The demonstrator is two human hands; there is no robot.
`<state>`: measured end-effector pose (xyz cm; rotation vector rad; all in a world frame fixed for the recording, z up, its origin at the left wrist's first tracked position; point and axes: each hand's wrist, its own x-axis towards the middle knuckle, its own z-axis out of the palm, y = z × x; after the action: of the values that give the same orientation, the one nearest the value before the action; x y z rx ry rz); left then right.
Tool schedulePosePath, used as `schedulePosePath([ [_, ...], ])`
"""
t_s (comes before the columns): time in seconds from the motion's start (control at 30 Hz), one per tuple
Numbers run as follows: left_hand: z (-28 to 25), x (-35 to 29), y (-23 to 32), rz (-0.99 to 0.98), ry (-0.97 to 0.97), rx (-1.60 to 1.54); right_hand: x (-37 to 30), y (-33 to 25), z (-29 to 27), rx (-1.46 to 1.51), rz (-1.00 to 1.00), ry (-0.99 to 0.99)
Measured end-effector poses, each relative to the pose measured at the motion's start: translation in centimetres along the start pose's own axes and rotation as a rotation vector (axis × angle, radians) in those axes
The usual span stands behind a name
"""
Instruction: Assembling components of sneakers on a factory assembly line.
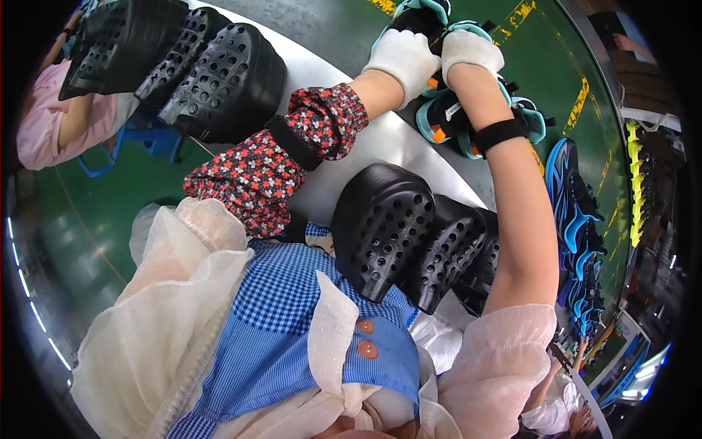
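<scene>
Both my hands wear white knitted gloves and reach out to the far side of a metal work surface. My left hand point(404, 62) is closed at the edge of a black shoe with a teal collar point(418, 14). Beside it, my right hand point(472, 53) has its fingers curled over the teal rim of a shoe point(475, 28); much of this shoe is hidden behind the glove. Just below the hands, more black shoes with teal edges and orange tabs point(450, 117) sit close together, partly covered by my right wrist.
Black perforated moulded blocks point(384, 227) stand against my front, with similar blocks point(227, 80) at the upper left. The metal surface point(314, 66) runs between them. Blue-and-black shoes point(574, 212) line up at right, beyond them yellow ones point(635, 186). A person in pink point(55, 121) is at left.
</scene>
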<state>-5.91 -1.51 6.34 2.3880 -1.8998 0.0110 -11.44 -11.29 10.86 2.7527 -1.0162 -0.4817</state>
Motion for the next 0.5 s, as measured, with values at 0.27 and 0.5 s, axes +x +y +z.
schedulePosePath([
  [0.27,0.3,-0.1,-0.1,-0.01,-0.044,0.009,-0.7,0.3,-0.9,0.036,0.056,-0.051],
  [0.5,-0.1,-0.1,-0.4,-0.025,-0.043,0.131,-3.4,0.6,-4.1,0.115,0.156,0.054],
])
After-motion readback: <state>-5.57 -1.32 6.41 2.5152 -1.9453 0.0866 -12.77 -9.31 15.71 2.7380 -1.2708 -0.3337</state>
